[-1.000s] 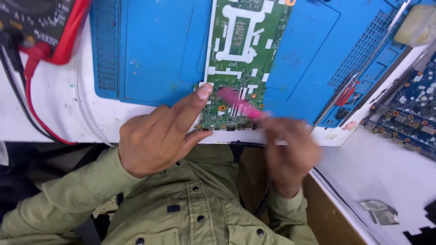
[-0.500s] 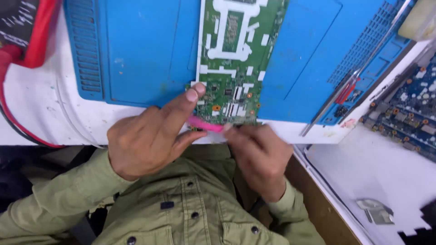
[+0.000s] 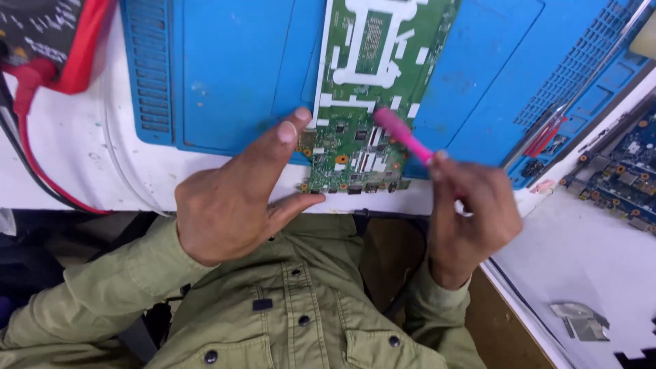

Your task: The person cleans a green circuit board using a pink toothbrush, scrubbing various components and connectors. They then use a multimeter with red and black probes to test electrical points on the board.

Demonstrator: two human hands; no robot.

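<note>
I note the right hand (image 3: 471, 219) has lifted the pink tool (image 3: 403, 135) from the near edge onto the green circuit board (image 3: 369, 102), fist closed around it. Left hand (image 3: 236, 198) stays spread, fingertips steadying the board's left edge (blue mat (image 3: 232, 68) beneath). Work shifts inboard.

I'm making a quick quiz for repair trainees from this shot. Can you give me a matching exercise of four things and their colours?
Things:
1. circuit board
2. work mat
3. tool handle in the right hand
4. cable at the far left

Colours:
A. pink
B. red
C. green
D. blue

Pairs: 1-C, 2-D, 3-A, 4-B
</note>
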